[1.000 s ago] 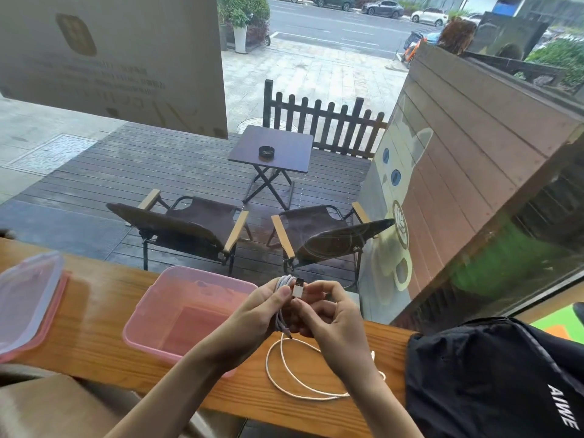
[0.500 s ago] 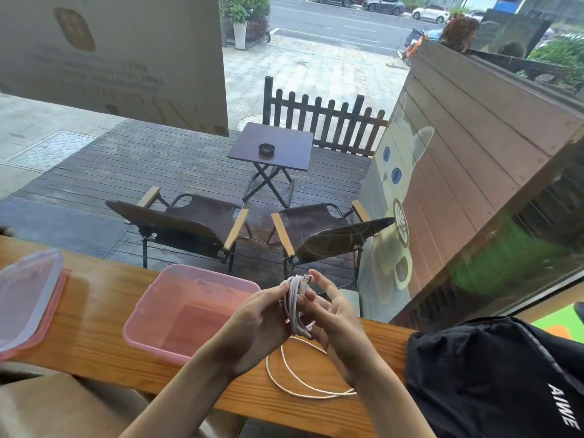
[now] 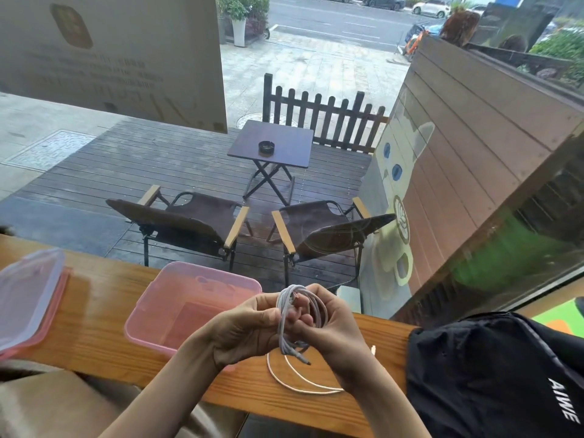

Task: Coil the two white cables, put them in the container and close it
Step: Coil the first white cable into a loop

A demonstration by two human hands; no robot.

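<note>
A coiled white cable (image 3: pixel 286 317) is held upright above the wooden counter between both hands. My left hand (image 3: pixel 245 330) pinches the coil's left side. My right hand (image 3: pixel 328 327) has its fingers through the loops on the right. One plug end hangs down below the coil. A second white cable (image 3: pixel 300 379) lies in loose loops on the counter under my right hand. The pink container (image 3: pixel 177 308) stands open just left of my hands. Its clear lid with pink rim (image 3: pixel 28 295) lies at the far left.
The wooden counter (image 3: pixel 94 327) runs along a window with chairs and a small table outside. A black bag (image 3: pixel 499 374) rests on the counter's right end, close to my right forearm. A brown seat (image 3: pixel 47 403) sits below the counter's front edge.
The held cable has gone from a few strands with the plug on top to a fuller bundle of loops. My right hand's fingers have slipped into the coil. The second cable has not moved.
</note>
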